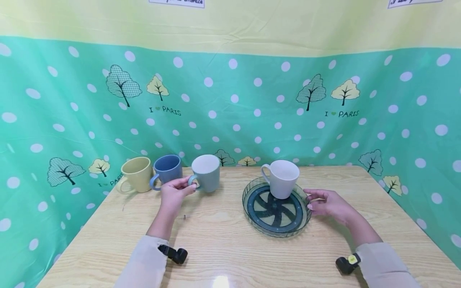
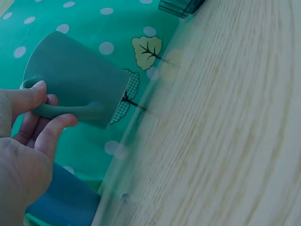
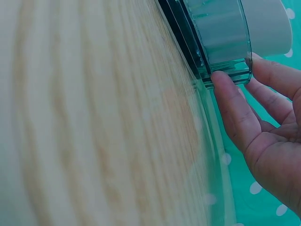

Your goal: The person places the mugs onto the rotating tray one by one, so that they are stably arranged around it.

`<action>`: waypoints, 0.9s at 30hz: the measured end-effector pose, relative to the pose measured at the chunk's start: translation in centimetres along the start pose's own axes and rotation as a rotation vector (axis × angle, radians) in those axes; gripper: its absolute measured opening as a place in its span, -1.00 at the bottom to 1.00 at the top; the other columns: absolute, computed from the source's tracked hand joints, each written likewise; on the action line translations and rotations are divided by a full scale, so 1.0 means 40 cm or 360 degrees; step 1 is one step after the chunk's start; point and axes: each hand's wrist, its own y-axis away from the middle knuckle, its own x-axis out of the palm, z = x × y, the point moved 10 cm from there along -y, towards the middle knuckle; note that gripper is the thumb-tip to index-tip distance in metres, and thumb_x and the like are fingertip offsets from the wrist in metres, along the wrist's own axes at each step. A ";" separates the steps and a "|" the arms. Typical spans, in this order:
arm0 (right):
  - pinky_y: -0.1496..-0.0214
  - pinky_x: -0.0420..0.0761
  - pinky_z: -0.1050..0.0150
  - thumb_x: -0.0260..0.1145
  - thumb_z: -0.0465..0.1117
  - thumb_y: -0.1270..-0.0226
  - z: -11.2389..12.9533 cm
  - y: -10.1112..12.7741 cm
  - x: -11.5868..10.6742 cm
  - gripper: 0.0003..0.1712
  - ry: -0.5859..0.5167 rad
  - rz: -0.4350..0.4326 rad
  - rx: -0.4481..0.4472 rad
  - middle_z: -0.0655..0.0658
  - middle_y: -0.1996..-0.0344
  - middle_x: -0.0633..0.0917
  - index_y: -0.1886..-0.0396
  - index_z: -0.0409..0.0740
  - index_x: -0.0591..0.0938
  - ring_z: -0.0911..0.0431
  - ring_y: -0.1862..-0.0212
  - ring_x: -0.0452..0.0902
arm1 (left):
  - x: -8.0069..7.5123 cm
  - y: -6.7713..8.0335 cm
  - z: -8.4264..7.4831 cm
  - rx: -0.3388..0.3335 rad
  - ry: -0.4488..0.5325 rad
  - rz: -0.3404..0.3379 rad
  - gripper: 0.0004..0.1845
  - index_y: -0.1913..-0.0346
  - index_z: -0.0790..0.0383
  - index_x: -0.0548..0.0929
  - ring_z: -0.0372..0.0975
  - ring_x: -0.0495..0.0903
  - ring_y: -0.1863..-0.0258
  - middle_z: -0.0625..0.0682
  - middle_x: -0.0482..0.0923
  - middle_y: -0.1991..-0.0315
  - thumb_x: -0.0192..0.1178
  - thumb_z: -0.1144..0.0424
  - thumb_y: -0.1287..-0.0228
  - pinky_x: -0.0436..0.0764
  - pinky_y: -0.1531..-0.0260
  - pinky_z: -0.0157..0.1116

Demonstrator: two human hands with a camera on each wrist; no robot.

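Nearest: two cream sleeves at the front edge of the wooden table [image 1: 223,248], a small black wrist mount on each.

Left hand [image 1: 173,195] reaches to the left-centre of the table. Its thumb and fingers [image 2: 51,134] are curled round the handle of the grey-green mug [image 1: 207,173]; in the left wrist view the thumb lies on top of the handle and a finger tucks under it, so the grip is closed on the handle. The mug stands upright on the table, body just beyond and right of the fingertips.

Right hand [image 1: 328,204] is at the right rim of the clear glass plate [image 1: 252,214]. In the right wrist view the fingers [image 3: 233,106] are loosely extended with tips touching the plate's outer wall; nothing is clasped. The plate has a dark spiral pattern and sits right of centre.

White mug [image 1: 281,178] stands upright on the far part of the plate, handle to the left, near the right fingers but apart from them.

Further left: blue mug [image 1: 167,169] just beside the grey-green one, then yellow mug [image 1: 137,175] near the table's far left edge.

Behind: green polka-dot cloth [image 1: 252,104] with trees.
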 end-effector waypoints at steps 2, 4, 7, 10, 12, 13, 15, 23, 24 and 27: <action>-0.02 0.69 0.07 0.36 -0.36 -0.25 -0.001 -0.001 0.000 -0.21 -0.0005 0.0000 0.0001 -0.47 -0.16 0.38 -0.42 -0.42 0.23 0.00 -0.02 0.56 | 0.003 0.004 -0.005 0.0004 0.0002 -0.0001 -0.58 -0.01 0.57 0.59 -0.31 0.69 0.42 -0.09 0.70 0.48 0.37 0.64 -0.01 0.75 0.29 -0.29; -0.02 0.69 0.07 0.36 -0.36 -0.26 -0.002 -0.001 0.000 -0.21 -0.0007 0.0003 0.0002 -0.47 -0.16 0.38 -0.42 -0.43 0.23 0.01 -0.02 0.56 | 0.006 0.007 -0.007 -0.0001 0.0001 -0.0001 -0.58 -0.01 0.56 0.60 -0.31 0.69 0.42 -0.09 0.70 0.47 0.37 0.64 -0.01 0.75 0.29 -0.29; -0.02 0.69 0.07 0.35 -0.36 -0.26 -0.002 -0.002 0.000 -0.21 -0.0008 0.0004 0.0002 -0.47 -0.16 0.38 -0.42 -0.43 0.22 0.01 -0.02 0.56 | 0.011 0.011 -0.007 -0.0020 -0.0006 0.0006 -0.57 -0.02 0.54 0.61 -0.30 0.69 0.39 -0.07 0.71 0.44 0.37 0.63 -0.01 0.75 0.27 -0.29; -0.02 0.69 0.07 0.35 -0.36 -0.26 -0.002 -0.002 0.000 -0.21 -0.0001 0.0006 0.0000 -0.48 -0.16 0.38 -0.42 -0.43 0.22 0.00 -0.02 0.56 | 0.017 0.014 -0.005 -0.0035 0.0007 0.0018 -0.57 -0.02 0.54 0.61 -0.29 0.70 0.36 -0.04 0.72 0.41 0.37 0.63 -0.01 0.75 0.25 -0.29; -0.02 0.69 0.08 0.35 -0.36 -0.26 -0.002 -0.001 0.000 -0.21 0.0004 0.0006 -0.0003 -0.48 -0.16 0.39 -0.42 -0.44 0.22 -0.01 -0.02 0.56 | 0.020 0.015 -0.006 -0.0034 0.0023 0.0027 -0.57 -0.02 0.54 0.61 -0.29 0.69 0.36 -0.04 0.72 0.41 0.37 0.64 -0.01 0.75 0.25 -0.28; -0.02 0.69 0.08 0.35 -0.36 -0.26 -0.001 -0.001 0.000 -0.21 0.0007 0.0009 -0.0004 -0.48 -0.16 0.39 -0.42 -0.44 0.22 -0.01 -0.02 0.56 | 0.022 0.015 -0.007 -0.0031 0.0028 0.0031 -0.57 -0.02 0.55 0.60 -0.29 0.69 0.36 -0.04 0.71 0.42 0.37 0.64 -0.01 0.75 0.26 -0.28; -0.02 0.69 0.08 0.35 -0.36 -0.26 -0.001 -0.001 0.001 -0.21 0.0008 0.0010 -0.0006 -0.48 -0.15 0.39 -0.42 -0.44 0.22 0.00 -0.02 0.56 | 0.026 0.016 -0.009 -0.0019 0.0037 0.0037 -0.58 -0.01 0.57 0.60 -0.29 0.69 0.38 -0.06 0.71 0.43 0.37 0.64 -0.01 0.75 0.27 -0.28; -0.02 0.69 0.08 0.35 -0.36 -0.26 -0.002 0.000 0.000 -0.21 0.0002 0.0005 -0.0002 -0.48 -0.15 0.38 -0.42 -0.44 0.22 0.03 0.00 0.56 | 0.038 0.021 -0.024 0.0012 0.0007 0.0061 -0.59 -0.01 0.55 0.61 -0.30 0.69 0.38 -0.07 0.71 0.43 0.38 0.62 -0.01 0.75 0.26 -0.29; -0.02 0.69 0.08 0.35 -0.36 -0.26 -0.002 0.000 0.000 -0.21 0.0002 0.0005 -0.0002 -0.48 -0.16 0.38 -0.42 -0.44 0.22 0.03 0.00 0.56 | 0.039 0.020 -0.025 0.0012 0.0004 0.0064 -0.59 0.00 0.55 0.61 -0.30 0.69 0.38 -0.06 0.71 0.43 0.38 0.61 -0.02 0.75 0.26 -0.29; -0.02 0.69 0.08 0.35 -0.36 -0.26 -0.003 -0.001 0.000 -0.21 -0.0002 0.0003 0.0000 -0.48 -0.16 0.38 -0.42 -0.44 0.22 0.03 0.00 0.56 | 0.042 0.020 -0.029 0.0009 -0.0001 0.0077 -0.59 0.00 0.55 0.62 -0.29 0.69 0.37 -0.05 0.71 0.42 0.39 0.60 -0.02 0.75 0.24 -0.28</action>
